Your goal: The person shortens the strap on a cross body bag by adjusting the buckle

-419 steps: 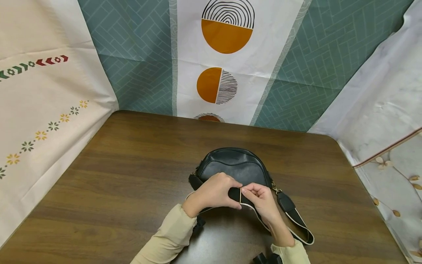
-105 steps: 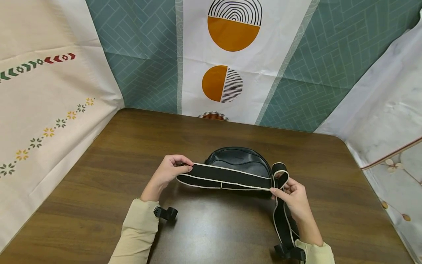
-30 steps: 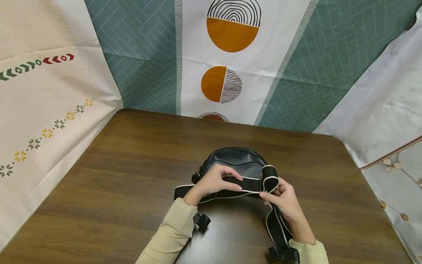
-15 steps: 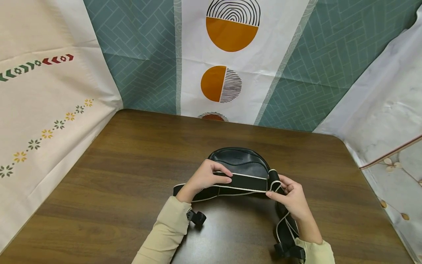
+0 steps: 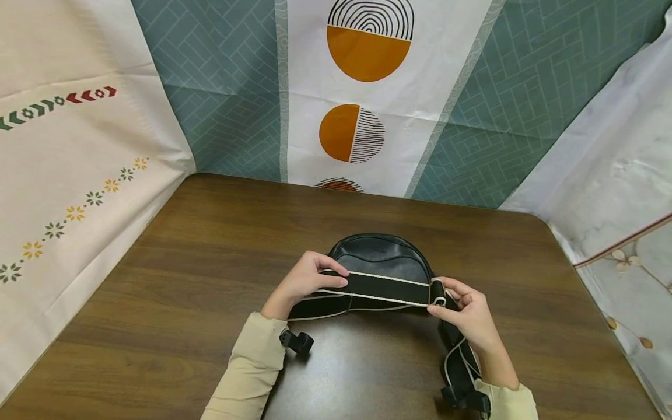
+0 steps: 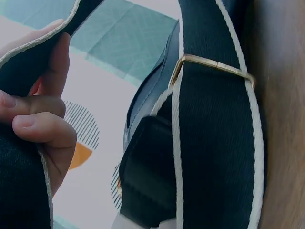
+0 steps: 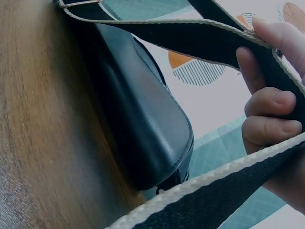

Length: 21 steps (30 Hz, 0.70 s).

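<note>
A black half-moon shoulder bag (image 5: 383,256) lies on the table behind both hands. Its wide black strap (image 5: 388,289) with cream edging runs across the front. My left hand (image 5: 304,283) pinches the strap between thumb and fingers, left of the bag's middle. My right hand (image 5: 467,312) pinches it near the bag's right end, where a small loop of strap curls up at the fingertips. In the left wrist view, a gold slider buckle (image 6: 217,64) sits around a lower run of strap. The right wrist view has the strap passing through the right hand's fingers (image 7: 269,102).
The brown wooden table (image 5: 210,262) has patterned cloths on three sides, with a printed cloth (image 5: 304,70) at the back. More strap (image 5: 457,350) hangs down beside the right wrist. A small black camera (image 5: 296,342) is worn on the left wrist.
Earlier both hands were close together at the slider. Over the last second my left hand has moved left along the strap, and the loop at my right hand has become smaller.
</note>
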Motion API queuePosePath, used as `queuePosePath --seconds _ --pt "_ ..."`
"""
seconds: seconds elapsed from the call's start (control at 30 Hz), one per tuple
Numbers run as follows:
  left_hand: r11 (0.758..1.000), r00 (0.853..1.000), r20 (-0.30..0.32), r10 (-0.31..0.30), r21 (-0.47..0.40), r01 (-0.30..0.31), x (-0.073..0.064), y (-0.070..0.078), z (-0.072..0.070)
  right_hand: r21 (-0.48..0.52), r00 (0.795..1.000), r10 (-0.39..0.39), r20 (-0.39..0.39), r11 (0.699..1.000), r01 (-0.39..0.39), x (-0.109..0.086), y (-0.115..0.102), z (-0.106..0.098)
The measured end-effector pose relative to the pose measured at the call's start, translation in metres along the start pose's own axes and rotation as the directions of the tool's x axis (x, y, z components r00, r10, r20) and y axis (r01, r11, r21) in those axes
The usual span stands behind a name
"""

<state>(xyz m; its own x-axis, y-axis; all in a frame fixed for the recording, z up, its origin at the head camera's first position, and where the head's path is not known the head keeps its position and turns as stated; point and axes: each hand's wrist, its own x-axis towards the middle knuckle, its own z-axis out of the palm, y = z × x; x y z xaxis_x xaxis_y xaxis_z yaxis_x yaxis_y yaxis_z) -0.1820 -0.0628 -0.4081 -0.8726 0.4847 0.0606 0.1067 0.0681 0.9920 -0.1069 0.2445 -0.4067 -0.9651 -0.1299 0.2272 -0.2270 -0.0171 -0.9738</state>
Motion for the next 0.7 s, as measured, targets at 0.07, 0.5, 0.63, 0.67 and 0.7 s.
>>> queuePosePath --seconds 0.07,0.5,0.63,0.67,0.7 --pt "1.0 1.0 -0.013 -0.019 0.001 0.019 -0.002 0.0 -0.004 -0.006 1.0 -0.007 0.001 1.0 0.007 0.0 0.0 -0.001" --pt "0.999 1.0 -0.012 -0.016 0.039 0.016 -0.007 -0.002 -0.02 -0.065 1.0 -0.004 0.02 0.998 0.006 0.001 -0.002 0.0" --pt "0.997 1.0 0.009 -0.008 0.074 0.007 -0.007 0.0 -0.019 -0.028 0.996 -0.057 0.068 0.998 0.059 0.002 -0.002 0.002" --pt "0.996 1.0 0.017 -0.002 0.084 0.0 -0.007 0.001 -0.019 -0.012 0.993 -0.077 0.087 0.997 0.079 0.002 -0.001 0.003" --pt "0.995 1.0 0.026 0.002 0.096 -0.005 -0.007 0.002 -0.018 0.003 0.989 -0.093 0.111 0.996 0.093 0.002 -0.001 0.003"
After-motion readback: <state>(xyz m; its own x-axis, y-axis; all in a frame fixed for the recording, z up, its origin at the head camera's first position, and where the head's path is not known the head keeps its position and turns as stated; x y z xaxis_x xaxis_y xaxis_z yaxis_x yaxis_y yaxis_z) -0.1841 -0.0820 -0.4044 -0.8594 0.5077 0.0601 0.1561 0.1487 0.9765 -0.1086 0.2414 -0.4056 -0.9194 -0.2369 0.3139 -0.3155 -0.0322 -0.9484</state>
